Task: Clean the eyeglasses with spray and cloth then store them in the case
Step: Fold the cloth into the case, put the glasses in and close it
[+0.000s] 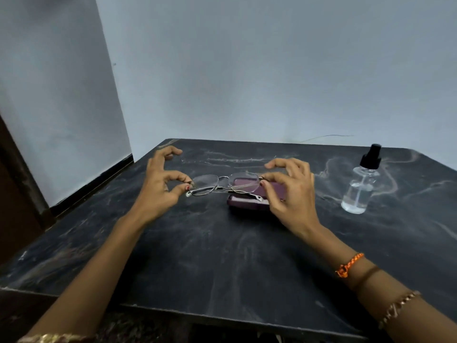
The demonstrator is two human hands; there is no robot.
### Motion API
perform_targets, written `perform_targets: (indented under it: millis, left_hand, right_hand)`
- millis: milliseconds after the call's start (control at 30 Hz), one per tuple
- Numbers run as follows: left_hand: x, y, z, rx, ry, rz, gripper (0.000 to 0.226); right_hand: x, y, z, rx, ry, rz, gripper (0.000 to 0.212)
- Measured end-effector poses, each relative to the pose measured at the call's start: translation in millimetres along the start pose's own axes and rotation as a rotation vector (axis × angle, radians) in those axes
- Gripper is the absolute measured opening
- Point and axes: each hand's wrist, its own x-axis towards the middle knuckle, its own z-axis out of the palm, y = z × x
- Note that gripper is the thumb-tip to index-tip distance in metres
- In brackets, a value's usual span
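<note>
Thin metal-framed eyeglasses (223, 183) with folded temples are held level above the table between both hands. My left hand (162, 184) pinches the left end of the frame between thumb and forefinger. My right hand (288, 191) pinches the right end the same way, its other fingers spread. Under the right lens lies a purple glasses case (247, 205) on the table, partly covered by my right hand. A clear spray bottle (358, 188) with a black nozzle stands upright at the right. No cloth is in view.
The dark marbled table (222, 256) sits in a corner, with pale walls behind and at the left. A thin wire (326, 136) runs along the wall behind the table's back edge. My right forearm wears an orange thread and a chain bracelet.
</note>
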Motion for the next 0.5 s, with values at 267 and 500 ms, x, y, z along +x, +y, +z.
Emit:
perform_targets:
  millis: [267, 500]
  left_hand:
    - [29.3, 37.9, 61.1, -0.012, -0.02, 0.028, 0.006]
    - [27.8, 27.0, 80.1, 0.046, -0.019, 0.008, 0.007]
  right_hand:
    - [3.1, 55.6, -41.2, 0.082, 0.006, 0.217, 0.006]
    - [-1.9, 79.3, -40.0, 0.093, -0.15, 0.266, 0.007]
